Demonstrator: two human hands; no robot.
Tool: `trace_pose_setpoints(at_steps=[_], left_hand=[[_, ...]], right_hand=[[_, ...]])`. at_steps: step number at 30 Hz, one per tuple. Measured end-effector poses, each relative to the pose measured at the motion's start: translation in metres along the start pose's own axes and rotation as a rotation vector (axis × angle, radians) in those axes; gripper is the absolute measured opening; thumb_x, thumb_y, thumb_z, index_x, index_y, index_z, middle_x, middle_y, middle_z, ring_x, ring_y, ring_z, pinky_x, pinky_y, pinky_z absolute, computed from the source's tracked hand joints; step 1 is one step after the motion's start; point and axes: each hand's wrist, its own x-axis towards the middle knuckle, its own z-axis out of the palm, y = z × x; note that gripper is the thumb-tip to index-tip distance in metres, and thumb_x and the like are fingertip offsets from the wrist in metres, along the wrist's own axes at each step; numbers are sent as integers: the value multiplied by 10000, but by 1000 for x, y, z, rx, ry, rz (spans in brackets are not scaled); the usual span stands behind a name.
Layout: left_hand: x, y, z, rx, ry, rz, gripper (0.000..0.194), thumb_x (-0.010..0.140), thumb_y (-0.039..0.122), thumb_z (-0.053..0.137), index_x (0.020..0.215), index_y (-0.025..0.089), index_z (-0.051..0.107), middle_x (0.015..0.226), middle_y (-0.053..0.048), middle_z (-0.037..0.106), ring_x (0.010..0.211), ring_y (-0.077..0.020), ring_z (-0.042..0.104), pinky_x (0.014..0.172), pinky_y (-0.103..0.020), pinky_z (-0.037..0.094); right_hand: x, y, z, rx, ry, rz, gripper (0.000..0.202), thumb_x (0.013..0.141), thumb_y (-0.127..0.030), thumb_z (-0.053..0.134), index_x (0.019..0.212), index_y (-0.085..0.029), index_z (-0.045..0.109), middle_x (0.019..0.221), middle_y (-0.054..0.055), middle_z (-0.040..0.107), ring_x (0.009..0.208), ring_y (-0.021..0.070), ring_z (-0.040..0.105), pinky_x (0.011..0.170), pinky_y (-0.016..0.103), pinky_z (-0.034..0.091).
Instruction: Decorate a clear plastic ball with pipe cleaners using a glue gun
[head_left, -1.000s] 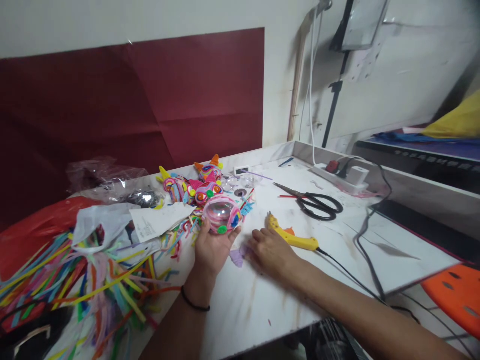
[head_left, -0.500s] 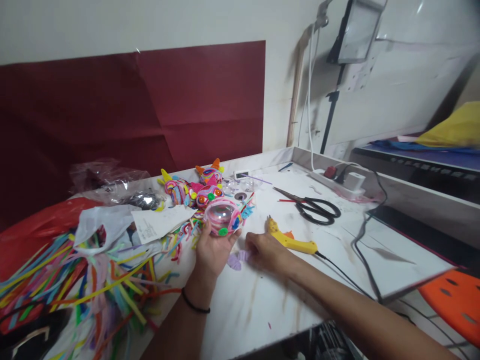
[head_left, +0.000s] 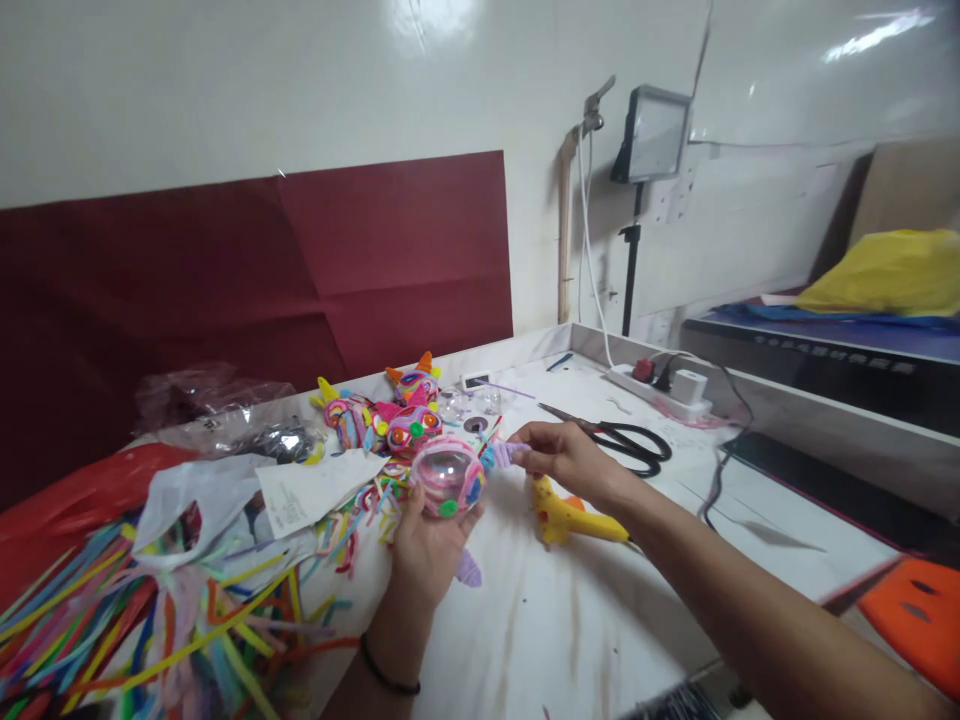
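Note:
My left hand point(head_left: 429, 548) is closed round a clear plastic ball point(head_left: 448, 468) trimmed with pink fuzzy pipe cleaners and a green button. My right hand point(head_left: 568, 462) pinches a small purple piece of coiled pipe cleaner point(head_left: 504, 455) at the ball's right side, beside a blue fuzzy bit; I cannot tell if they touch. On the table below the ball lies another purple pipe-cleaner piece point(head_left: 469, 570). A yellow glue gun point(head_left: 559, 518) rests under my right hand, its grip partly behind the forearm. Black-handled scissors point(head_left: 630, 445) lie just beyond that hand.
Finished pipe-cleaner figures point(head_left: 409, 428) stand behind the ball. Loose coloured pipe cleaners point(head_left: 187, 620) and a white plastic bag point(head_left: 199, 505) cover the left side. At the back right sits a power strip point(head_left: 667, 397) with cables. A lamp point(head_left: 656, 135) stands behind the table.
My right hand has lifted a purple piece off the table and brought it up to the ball's right side. My left hand still holds the ball. The camera view has tilted upward.

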Motion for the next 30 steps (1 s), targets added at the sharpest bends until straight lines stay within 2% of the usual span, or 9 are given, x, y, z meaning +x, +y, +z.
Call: trace_pose_setpoints(at_steps=[6, 13, 24, 30], left_hand=[[0, -6, -4, 17, 12, -44, 459, 906, 379, 558, 1325, 196, 535, 1110, -135, 697, 979, -290, 673, 914, -489, 489], [-1, -6, -6, 34, -9, -63, 462, 909, 395, 555, 1318, 179, 549, 1157, -159, 678, 1014, -303, 657, 822, -431, 511], [-2, -9, -4, 33, 10, -57, 327, 909, 388, 558, 1138, 167, 633, 1142, -143, 682, 991, -303, 663, 776, -429, 533], [-2, -9, -2, 11, -19, -69, 298, 900, 378, 581, 1085, 157, 660, 1100, -141, 708, 990, -307, 674, 774, -417, 538]], right_hand=[[10, -10, 5, 57, 38, -91, 310, 674, -431, 745, 777, -148, 671, 717, 8, 638, 681, 144, 552, 653, 276, 447], [17, -7, 12, 49, 51, -169, 292, 759, -449, 660, 800, -160, 645, 680, 5, 612, 642, 147, 545, 613, 275, 439], [19, -4, 16, -78, 45, -248, 276, 825, -411, 591, 862, -147, 661, 796, 51, 672, 742, 186, 593, 692, 305, 458], [21, 0, 18, -163, 69, -274, 236, 846, -372, 566, 865, -159, 663, 788, 41, 671, 723, 172, 571, 664, 285, 422]])
